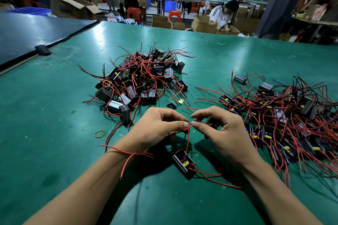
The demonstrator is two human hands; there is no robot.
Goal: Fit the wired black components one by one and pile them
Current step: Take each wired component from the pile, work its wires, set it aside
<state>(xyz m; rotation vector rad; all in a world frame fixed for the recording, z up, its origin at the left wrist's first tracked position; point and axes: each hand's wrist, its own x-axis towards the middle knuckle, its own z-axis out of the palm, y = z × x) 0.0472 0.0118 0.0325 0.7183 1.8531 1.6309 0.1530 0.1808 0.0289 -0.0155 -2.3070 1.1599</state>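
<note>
A black box component (183, 163) with a yellow part inside hangs just above the green table (54, 115) by its red wires (187, 139). My left hand (157, 129) and my right hand (221, 129) meet fingertip to fingertip above it, each pinching the wire ends between thumb and forefinger. More red wire trails from the box to the right and across my left wrist. A pile of wired black components (140, 80) lies beyond my hands. A second, flatter heap of wired black components (285, 115) spreads out at the right.
A yellow rubber band (99, 133) lies left of my left hand. A small black cap (171, 106) and a yellow scrap (181, 101) lie just beyond my fingers. A dark board (27, 31) covers the table's far left. Workers, cartons and red stools fill the background.
</note>
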